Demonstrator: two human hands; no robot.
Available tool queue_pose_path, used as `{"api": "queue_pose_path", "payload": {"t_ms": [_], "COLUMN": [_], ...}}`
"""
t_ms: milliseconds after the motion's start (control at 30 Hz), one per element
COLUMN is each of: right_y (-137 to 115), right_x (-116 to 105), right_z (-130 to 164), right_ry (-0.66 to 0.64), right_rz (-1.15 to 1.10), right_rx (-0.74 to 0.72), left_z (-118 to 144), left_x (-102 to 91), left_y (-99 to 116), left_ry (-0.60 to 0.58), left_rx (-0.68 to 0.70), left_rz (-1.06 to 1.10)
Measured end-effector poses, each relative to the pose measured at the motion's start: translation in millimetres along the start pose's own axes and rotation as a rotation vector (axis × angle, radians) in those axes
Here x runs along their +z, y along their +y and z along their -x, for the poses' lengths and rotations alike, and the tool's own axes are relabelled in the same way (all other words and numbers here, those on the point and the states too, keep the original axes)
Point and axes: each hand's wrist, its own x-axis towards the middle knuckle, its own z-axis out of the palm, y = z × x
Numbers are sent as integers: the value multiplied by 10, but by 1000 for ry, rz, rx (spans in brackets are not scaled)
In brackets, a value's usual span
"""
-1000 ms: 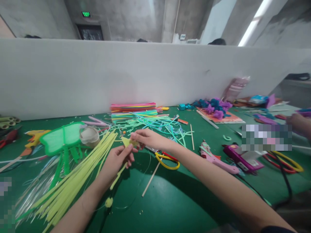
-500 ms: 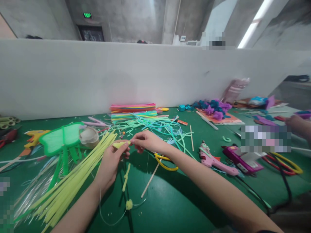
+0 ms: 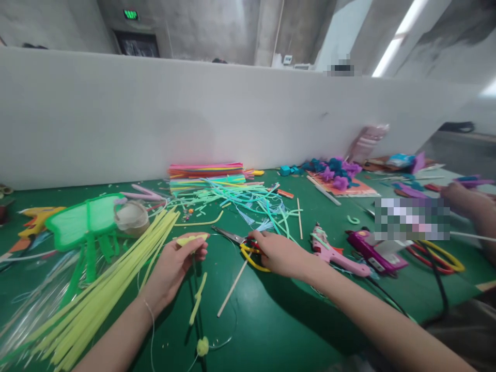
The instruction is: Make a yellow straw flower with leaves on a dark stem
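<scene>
My left hand [image 3: 182, 258] pinches a short yellow pipe-cleaner piece [image 3: 192, 239] between thumb and fingers. A thin clear thread trails from beside that wrist. At the centre, my right hand [image 3: 277, 253] is closed on the handles of a pair of scissors [image 3: 234, 236], with yellow loops below the fingers and blades pointing left toward my left hand. Beneath my hands lie a loose yellow pipe-cleaner strip [image 3: 198, 298] and a small yellow fuzzy ball [image 3: 202, 346] with the thread at it. A wooden stick [image 3: 232, 289] lies below the scissors.
Yellow pipe cleaners [image 3: 112, 294] lie in a bundle at left, by a green mesh shape [image 3: 87, 222] and a cup [image 3: 132, 217]. A pink glue gun [image 3: 337, 256] and a purple glue gun [image 3: 375, 253] lie right. Another person's hand [image 3: 465, 201] is at far right.
My right hand has left the yellow piece, moved right and taken hold of the scissors. My left hand still pinches the piece. The view has shifted slightly.
</scene>
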Motion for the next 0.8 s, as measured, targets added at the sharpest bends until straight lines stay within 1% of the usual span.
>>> {"api": "queue_pose_path", "payload": {"t_ms": [67, 133, 233, 300, 367, 400, 433, 500, 567, 667, 733, 800], "right_y": [-1, 28, 104, 138, 141, 131, 113, 64, 12, -42, -55, -55], "right_x": [56, 84, 82, 65, 45, 37, 31, 32, 53, 116, 165, 203], "right_z": [-75, -127, -128, -78, -3, 39, 81, 159, 226, 303, 341, 367], "right_ry": [26, 52, 101, 159, 212, 227, 239, 278, 358, 532, 618, 663], "right_rz": [-32, -120, -375, -558, -681, -699, -682, -580, -452, -240, -90, 8], "right_rx": [-34, -42, 46, 71, -1, -55, -106, -177, -190, -164, -200, -269], "left_z": [2, 8, 32, 60, 90, 103, 113, 123, 124, 132, 153, 181], "left_x": [18, 34, 36, 25, 13, 9, 7, 8, 13, 31, 52, 75], "left_y": [-19, -39, -61, -63, -56, -50, -46, -43, -50, -72, -80, -80], "left_ry": [4, 8, 0, -41, -82, -91, -90, -81, -85, -92, -84, -70], "left_rx": [2, 3, -10, -26, -39, -41, -42, -52, -69, -91, -103, -111], "left_rz": [-3, 4, 3, -12, -28, -35, -38, -37, -18, 43, 103, 161]}}
